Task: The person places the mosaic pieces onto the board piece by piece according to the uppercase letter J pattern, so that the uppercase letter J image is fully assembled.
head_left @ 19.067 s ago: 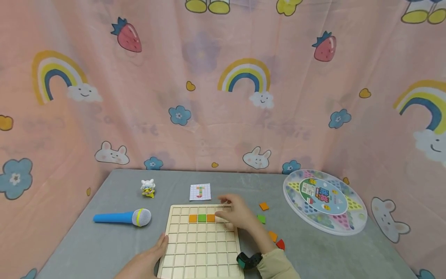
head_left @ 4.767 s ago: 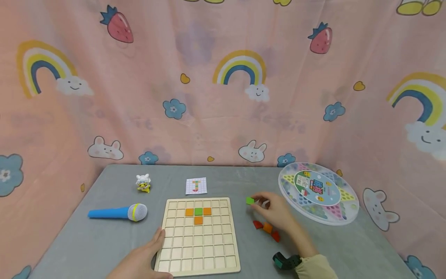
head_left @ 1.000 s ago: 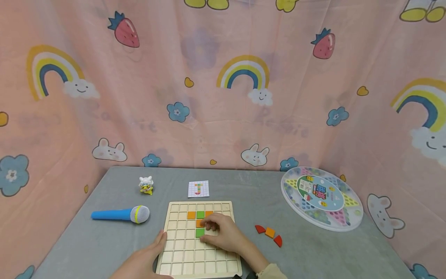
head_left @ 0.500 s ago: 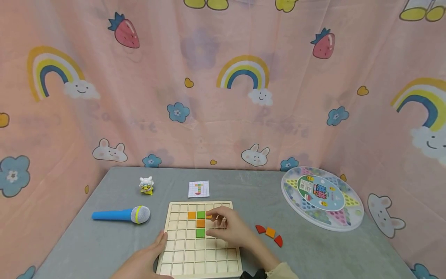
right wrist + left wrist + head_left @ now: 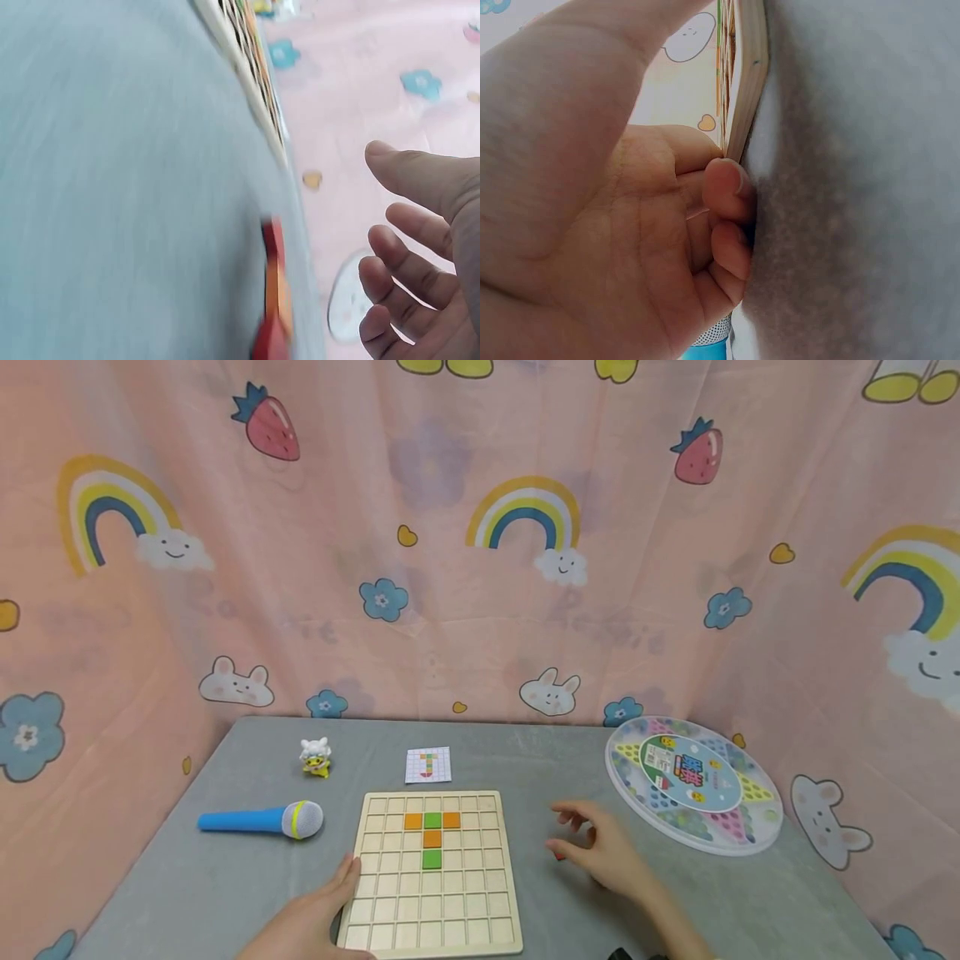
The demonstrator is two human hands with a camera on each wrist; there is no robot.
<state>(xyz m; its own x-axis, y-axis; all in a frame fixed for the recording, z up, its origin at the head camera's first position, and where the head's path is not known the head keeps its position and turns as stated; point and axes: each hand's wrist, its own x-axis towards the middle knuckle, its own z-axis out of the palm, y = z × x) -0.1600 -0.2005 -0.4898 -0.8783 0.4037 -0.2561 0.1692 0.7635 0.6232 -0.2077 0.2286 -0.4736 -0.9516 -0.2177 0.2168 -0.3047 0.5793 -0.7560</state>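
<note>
My left hand [image 5: 307,914] grips the near-left corner of a wooden grid board [image 5: 397,910], fingers along its left side and thumb at the near edge. On the board, an orange, a green and an orange tile form a row; below the green tile [image 5: 432,820] sit another orange tile [image 5: 432,839] and a green one. Right of the board, my right hand [image 5: 611,852] hovers with fingers loosely bent and nothing between them. Under it lie loose tiles, mostly hidden in the head view; the right wrist view shows an orange tile [image 5: 276,292] between two red ones, blurred.
A small card with a coloured J pattern [image 5: 428,765] lies behind the board. To the left are a blue toy microphone [image 5: 258,820] and a small white-and-yellow figurine [image 5: 315,757]. A round Chinese checkers box [image 5: 693,785] stands at the back right.
Since the oldest frame, an orange and a green tile have joined the board below the row's middle. Just now my right hand left the board and moved right over the loose tiles. Left hand stays.
</note>
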